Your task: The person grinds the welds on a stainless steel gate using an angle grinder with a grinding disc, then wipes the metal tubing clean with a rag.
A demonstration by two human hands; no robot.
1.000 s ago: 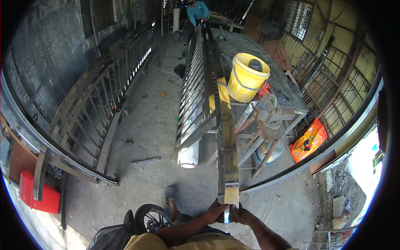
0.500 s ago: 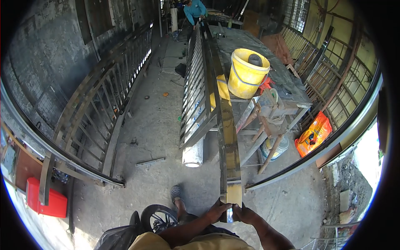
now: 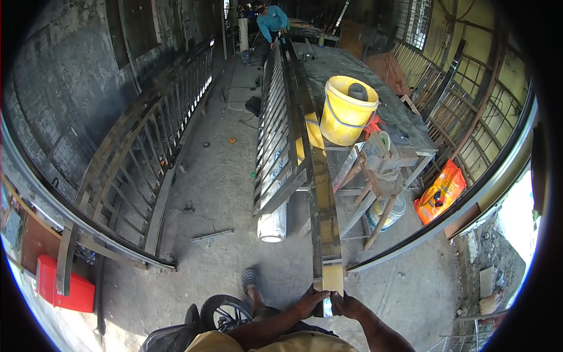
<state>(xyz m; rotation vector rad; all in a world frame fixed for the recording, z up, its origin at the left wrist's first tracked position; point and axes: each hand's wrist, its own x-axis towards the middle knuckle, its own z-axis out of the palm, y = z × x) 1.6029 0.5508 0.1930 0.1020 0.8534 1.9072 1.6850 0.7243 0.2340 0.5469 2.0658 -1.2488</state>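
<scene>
A long metal railing [image 3: 326, 217] with a wide flat top rail and slanted bars runs from me toward the back of the workshop. My left hand [image 3: 311, 303] is closed around the left side of its near end. On the right side of the same end, my right hand [image 3: 348, 305] is closed too, with its thumb close to the left one. The fingers beneath the rail are hidden. A co-worker in a blue shirt [image 3: 272, 22] bends over the far end, one hand near it.
Right of the railing, a worktable [image 3: 404, 132] bears a yellow bucket [image 3: 343, 120]. An orange bag [image 3: 441, 190] lies beside it. Another railing [image 3: 141, 141] leans along the left wall. A white cylinder [image 3: 272, 226] lies beneath the held railing; a motorcycle wheel [image 3: 226, 311] is near my legs.
The view has tipped up slightly, so most things sit a little lower. The co-worker's head now shows more. Both my hands keep their hold on the railing.
</scene>
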